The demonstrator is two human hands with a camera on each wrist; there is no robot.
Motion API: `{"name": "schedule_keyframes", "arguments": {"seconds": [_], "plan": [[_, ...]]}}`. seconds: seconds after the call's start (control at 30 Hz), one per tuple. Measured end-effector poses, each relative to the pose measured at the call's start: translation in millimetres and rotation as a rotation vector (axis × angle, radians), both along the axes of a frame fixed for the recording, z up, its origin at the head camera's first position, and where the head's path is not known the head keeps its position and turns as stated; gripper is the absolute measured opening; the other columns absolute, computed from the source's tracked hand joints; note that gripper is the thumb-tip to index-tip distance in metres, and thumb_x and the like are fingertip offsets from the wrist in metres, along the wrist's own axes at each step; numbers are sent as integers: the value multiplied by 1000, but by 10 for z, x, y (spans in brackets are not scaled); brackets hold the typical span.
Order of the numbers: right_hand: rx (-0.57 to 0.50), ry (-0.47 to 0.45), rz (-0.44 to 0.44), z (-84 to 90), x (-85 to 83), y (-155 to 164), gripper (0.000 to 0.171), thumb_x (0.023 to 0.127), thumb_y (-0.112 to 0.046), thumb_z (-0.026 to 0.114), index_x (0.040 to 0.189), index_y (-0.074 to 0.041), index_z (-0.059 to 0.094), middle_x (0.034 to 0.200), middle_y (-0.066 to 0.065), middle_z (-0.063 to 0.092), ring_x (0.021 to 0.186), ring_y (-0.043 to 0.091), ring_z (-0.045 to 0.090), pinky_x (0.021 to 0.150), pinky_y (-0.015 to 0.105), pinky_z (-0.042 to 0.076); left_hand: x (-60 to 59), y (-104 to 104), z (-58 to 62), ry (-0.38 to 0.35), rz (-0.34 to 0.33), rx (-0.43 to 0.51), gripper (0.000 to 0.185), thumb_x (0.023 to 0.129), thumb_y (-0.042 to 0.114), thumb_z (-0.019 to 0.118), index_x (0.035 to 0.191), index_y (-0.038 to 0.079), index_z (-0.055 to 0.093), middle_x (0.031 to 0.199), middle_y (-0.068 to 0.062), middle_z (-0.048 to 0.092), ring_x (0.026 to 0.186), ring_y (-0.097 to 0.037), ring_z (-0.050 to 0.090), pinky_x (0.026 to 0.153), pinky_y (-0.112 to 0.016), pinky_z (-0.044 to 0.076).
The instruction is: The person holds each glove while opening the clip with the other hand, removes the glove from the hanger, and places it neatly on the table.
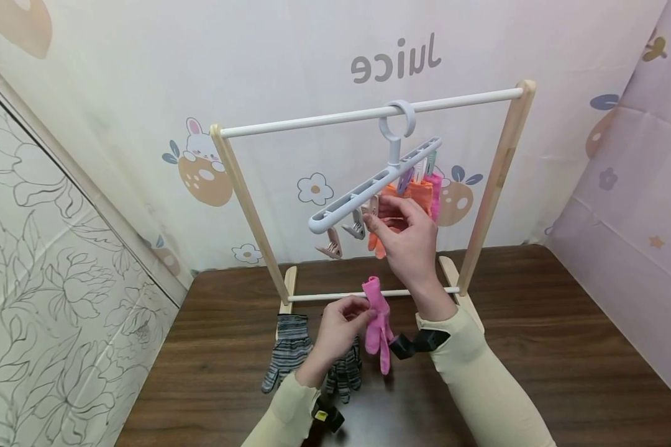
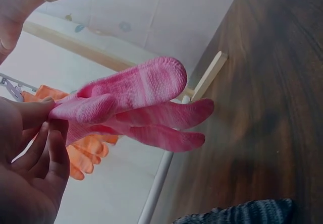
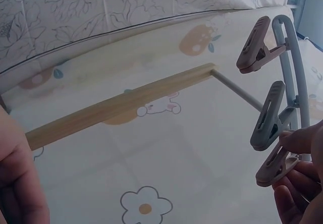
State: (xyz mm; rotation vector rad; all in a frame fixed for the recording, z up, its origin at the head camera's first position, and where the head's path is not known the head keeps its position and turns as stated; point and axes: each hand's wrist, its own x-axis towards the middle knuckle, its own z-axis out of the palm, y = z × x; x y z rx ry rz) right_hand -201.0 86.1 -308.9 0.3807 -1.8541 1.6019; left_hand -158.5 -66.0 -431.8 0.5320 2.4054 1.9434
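Observation:
My left hand pinches a pink knit glove near its cuff, and the glove's fingers hang down above the table. The left wrist view shows the thumb and fingertips on this glove. Higher up, my right hand pinches a pinkish clothes clip under a pale grey clip hanger. A grey clip and another pinkish clip hang beside it, holding nothing. Orange gloves and a pink glove hang from clips at the hanger's far end.
The hanger hooks over the white top rail of a wooden-sided rack. Two grey-black striped gloves, one at left and one partly behind my left arm, lie on the dark wood table. A printed curtain stands behind.

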Motion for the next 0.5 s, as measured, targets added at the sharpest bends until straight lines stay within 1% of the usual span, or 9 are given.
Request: {"name": "schedule_keyframes", "arguments": {"seconds": [0.1, 0.2, 0.33, 0.5], "plan": [[4, 1, -1, 2, 6, 7, 40, 84, -16, 82, 119, -2, 70, 105, 9, 66, 91, 16, 65, 80, 20, 54, -62, 6, -171, -15, -36, 3, 11, 93, 6, 69, 103, 2, 72, 92, -8, 70, 78, -15, 60, 68, -24, 50], [7, -1, -6, 11, 12, 12, 39, 84, -16, 81, 119, -2, 70, 106, 10, 67, 91, 17, 66, 80, 20, 54, -125, 19, -358, -22, -54, -1, 11, 94, 10, 69, 103, 6, 72, 91, -5, 70, 77, -13, 60, 67, -24, 50], [11, 1, -13, 15, 13, 17, 39, 84, -16, 82, 118, -2, 70, 106, 10, 67, 90, 17, 66, 80, 20, 54, -137, 27, -456, -37, -53, -12, 9, 93, 14, 71, 101, 9, 73, 88, -1, 69, 75, -11, 60, 65, -24, 49], [19, 0, -18, 14, 21, 24, 39, 84, -17, 82, 119, -3, 70, 105, 9, 67, 89, 16, 65, 79, 22, 54, -169, 15, -568, -77, -36, -29, 9, 93, 18, 72, 98, 10, 73, 85, 1, 68, 73, -12, 59, 61, -24, 48]]}}
